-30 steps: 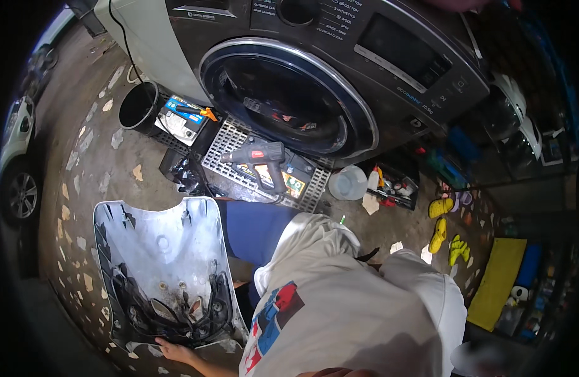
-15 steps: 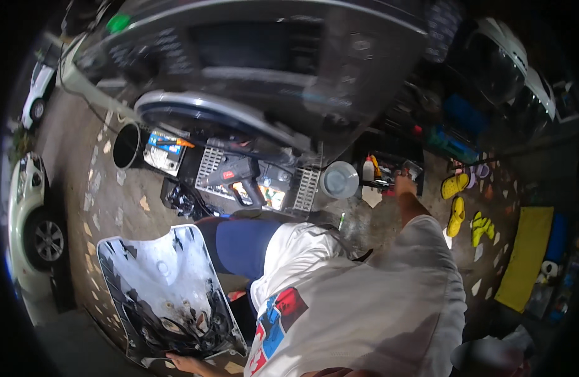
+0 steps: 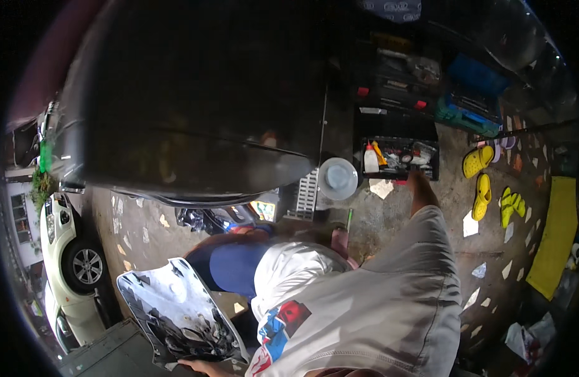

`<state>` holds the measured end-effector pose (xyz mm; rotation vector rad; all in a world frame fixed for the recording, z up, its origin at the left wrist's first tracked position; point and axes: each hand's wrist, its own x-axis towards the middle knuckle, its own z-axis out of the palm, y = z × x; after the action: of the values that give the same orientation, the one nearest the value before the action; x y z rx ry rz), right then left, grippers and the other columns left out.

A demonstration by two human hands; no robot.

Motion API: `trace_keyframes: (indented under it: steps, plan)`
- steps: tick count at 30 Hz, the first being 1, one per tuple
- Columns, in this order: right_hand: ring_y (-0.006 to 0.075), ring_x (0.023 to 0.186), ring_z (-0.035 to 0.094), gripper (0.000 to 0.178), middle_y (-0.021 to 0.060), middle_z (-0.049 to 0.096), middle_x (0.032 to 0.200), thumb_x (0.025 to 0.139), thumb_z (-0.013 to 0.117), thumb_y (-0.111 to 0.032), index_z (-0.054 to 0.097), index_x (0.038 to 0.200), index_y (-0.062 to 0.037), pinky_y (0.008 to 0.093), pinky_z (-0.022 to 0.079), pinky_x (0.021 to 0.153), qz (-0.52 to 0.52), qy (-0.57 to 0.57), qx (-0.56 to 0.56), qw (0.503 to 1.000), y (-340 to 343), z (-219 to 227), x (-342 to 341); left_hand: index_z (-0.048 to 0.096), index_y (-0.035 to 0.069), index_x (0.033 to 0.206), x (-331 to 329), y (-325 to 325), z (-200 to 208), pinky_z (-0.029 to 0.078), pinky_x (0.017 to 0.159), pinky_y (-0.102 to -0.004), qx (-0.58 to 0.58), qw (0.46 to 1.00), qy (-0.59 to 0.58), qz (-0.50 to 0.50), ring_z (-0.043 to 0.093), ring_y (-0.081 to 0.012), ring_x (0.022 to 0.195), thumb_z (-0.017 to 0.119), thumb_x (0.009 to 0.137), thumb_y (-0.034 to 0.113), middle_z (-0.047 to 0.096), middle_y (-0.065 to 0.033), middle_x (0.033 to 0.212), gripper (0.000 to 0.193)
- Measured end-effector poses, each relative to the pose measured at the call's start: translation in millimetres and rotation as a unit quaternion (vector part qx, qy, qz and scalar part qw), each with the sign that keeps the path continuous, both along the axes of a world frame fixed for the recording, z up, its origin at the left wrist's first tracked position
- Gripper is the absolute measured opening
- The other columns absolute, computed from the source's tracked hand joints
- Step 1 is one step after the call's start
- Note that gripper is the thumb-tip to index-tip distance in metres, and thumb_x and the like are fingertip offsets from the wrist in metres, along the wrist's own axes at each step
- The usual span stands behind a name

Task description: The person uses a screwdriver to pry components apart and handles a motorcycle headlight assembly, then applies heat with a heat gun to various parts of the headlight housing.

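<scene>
- Speckled terrazzo floor [image 3: 396,217] of an open workshop fills the scene, seen from above through a fisheye lens; a big dark machine body [image 3: 195,119] looms over the upper left.
- One left hand [image 3: 198,366] shows at the bottom edge, its fingers curled onto the lower rim of one white scooter body panel [image 3: 176,311], which stands tilted on the floor by the person's blue-clad knee [image 3: 233,267].
- One right arm in a pale grey sleeve [image 3: 402,295] stretches up and to the right. The right hand [image 3: 421,188] sits just below one black open toolbox [image 3: 399,157]; whether its fingers are open or closed cannot be told, as the hand is small and seen from behind.
- Inside the toolbox, one white bottle with a red cap [image 3: 370,158] stands at the left end among small tools too blurred to count.
- One round grey lid or tub [image 3: 338,178] lies just left of the toolbox, and one white slotted tray [image 3: 306,195] lies beside it.
- Two yellow clogs [image 3: 479,176] lie right of the toolbox, with one more yellow-green pair of sandals [image 3: 509,204] near them.
- One yellow mat [image 3: 553,232] lies at the far right.
- One white car [image 3: 66,251] is parked at the left edge.
</scene>
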<state>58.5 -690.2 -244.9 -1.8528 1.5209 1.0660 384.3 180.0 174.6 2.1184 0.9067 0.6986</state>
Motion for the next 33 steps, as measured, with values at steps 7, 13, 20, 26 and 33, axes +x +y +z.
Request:
trace_keyframes:
  steps: [7,13,20,26,33]
  plan:
    - [0.0398,0.156,0.018,0.074,0.0120,0.020,0.169,0.094,0.063,-0.024,0.030,0.160,-0.0137,0.0669,0.031,0.117,0.022,0.022,-0.044,0.999,-9,2,-2,0.063,-0.016,0.123,-6,19,6,0.054,0.095,-0.0472,-0.048,0.998,0.005,0.036,0.065,-0.0366,0.104,0.043,0.104,0.065,0.069,-0.0224,0.119,0.085]
    - [0.0353,0.157,0.018,0.064,0.0089,0.018,0.170,0.103,0.051,-0.028,0.026,0.161,-0.0165,0.0649,0.023,0.121,0.011,0.100,-0.069,0.993,-1,16,-13,0.062,-0.019,0.121,-4,-17,11,0.055,0.093,-0.0501,-0.056,0.997,0.013,0.042,0.066,-0.0374,0.101,0.044,0.099,0.072,0.069,-0.0229,0.118,0.096]
    - [0.0328,0.150,0.035,0.067,0.0138,0.039,0.161,0.099,0.055,-0.021,0.027,0.160,-0.0173,0.0607,0.026,0.120,0.092,-0.021,-0.199,0.976,29,-3,-55,0.065,-0.018,0.118,-16,17,7,0.056,0.088,-0.0516,-0.007,1.000,0.000,0.019,0.068,-0.0401,0.101,0.042,0.101,0.069,0.069,-0.0272,0.121,0.092]
    - [0.0381,0.107,0.064,0.030,0.0181,0.071,0.106,0.097,0.061,-0.034,0.073,0.110,-0.0093,0.0546,0.045,0.098,-0.040,-0.188,-0.173,0.966,161,-41,-72,0.065,-0.019,0.116,-27,-33,2,0.056,0.088,-0.0520,0.002,0.998,-0.016,0.062,0.068,-0.0405,0.098,0.039,0.102,0.068,0.071,-0.0295,0.113,0.092]
    - [0.0356,0.093,0.070,0.027,0.0174,0.074,0.100,0.096,0.061,-0.029,0.076,0.104,-0.0085,0.0464,0.058,0.083,0.038,-0.299,-0.020,0.953,255,-63,87,0.071,-0.017,0.103,-24,-47,3,0.056,0.084,-0.0561,0.100,0.988,0.012,0.116,0.070,-0.0429,0.095,0.037,0.102,0.070,0.074,-0.0276,0.102,0.094]
